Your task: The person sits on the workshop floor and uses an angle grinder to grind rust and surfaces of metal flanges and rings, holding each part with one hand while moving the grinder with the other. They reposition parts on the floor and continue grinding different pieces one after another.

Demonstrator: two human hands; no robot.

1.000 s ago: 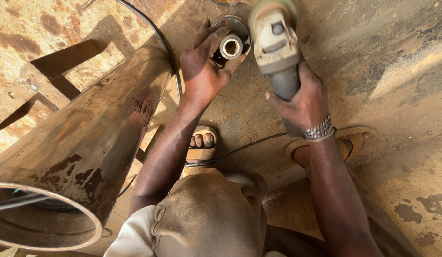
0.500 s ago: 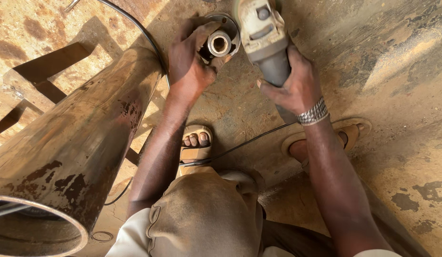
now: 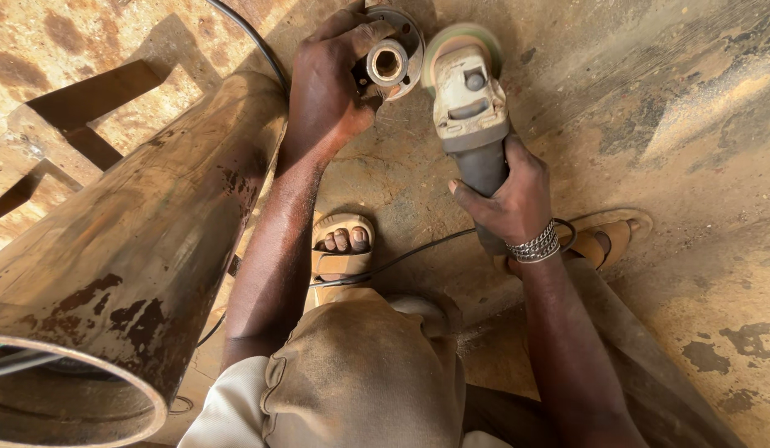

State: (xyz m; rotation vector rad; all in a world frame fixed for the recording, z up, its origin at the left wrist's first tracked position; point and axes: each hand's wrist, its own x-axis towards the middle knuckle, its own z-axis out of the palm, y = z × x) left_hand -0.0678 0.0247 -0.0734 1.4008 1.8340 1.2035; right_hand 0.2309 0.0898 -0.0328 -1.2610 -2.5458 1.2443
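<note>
The left hand (image 3: 331, 87) is closed around a small flanged pipe fitting (image 3: 391, 51) resting on the dusty ground at the far middle of the scene, its open bore facing up towards the camera. The right hand (image 3: 509, 199) is wrapped tight around the dark handle of an angle grinder (image 3: 466, 99). Its long axis runs near to far, disc end far, just right of the fitting. Best to brace the fitting hard and bring the disc on lightly, clear of the fingers

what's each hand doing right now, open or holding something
Left hand: closed on the round rusty metal flange with a short pipe stub.
Right hand: closed on the dusty grey angle grinder.
</note>
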